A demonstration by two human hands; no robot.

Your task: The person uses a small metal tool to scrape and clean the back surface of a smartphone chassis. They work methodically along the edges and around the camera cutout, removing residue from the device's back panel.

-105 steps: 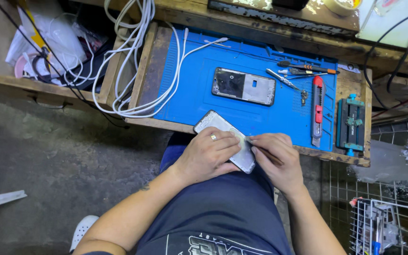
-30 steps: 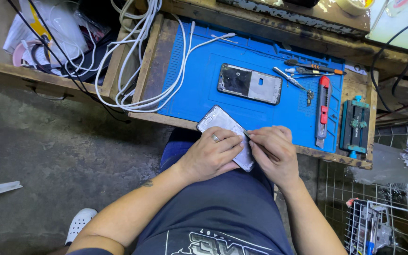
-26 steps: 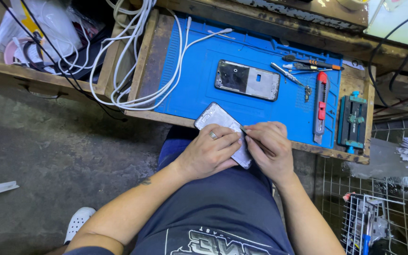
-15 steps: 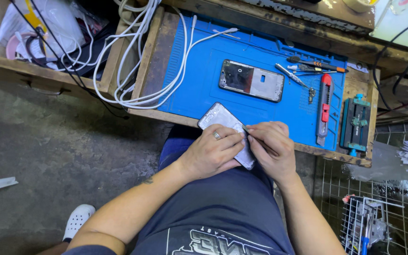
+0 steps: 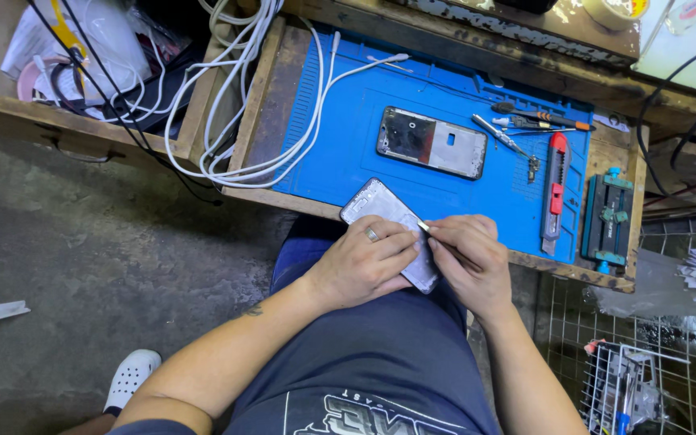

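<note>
My left hand (image 5: pixel 362 263), with a ring on one finger, grips a grey phone panel (image 5: pixel 378 204) that lies tilted over the front edge of the wooden workbench (image 5: pixel 263 97). My right hand (image 5: pixel 469 259) pinches a thin metal tool (image 5: pixel 424 228) whose tip touches the panel's right edge. Behind the hands, on the blue work mat (image 5: pixel 348 141), lies a second opened phone body (image 5: pixel 432 142).
A red utility knife (image 5: pixel 555 193), tweezers (image 5: pixel 503 135) and screwdrivers (image 5: pixel 541 119) lie on the mat's right side, a blue clamp jig (image 5: pixel 610 219) beyond it. White cables (image 5: pixel 227 105) loop over the bench's left edge. A wire basket (image 5: pixel 634 379) stands lower right, concrete floor left.
Both hands stay on the panel with only small shifts of the tool along its edge. The camera has tilted slightly.
</note>
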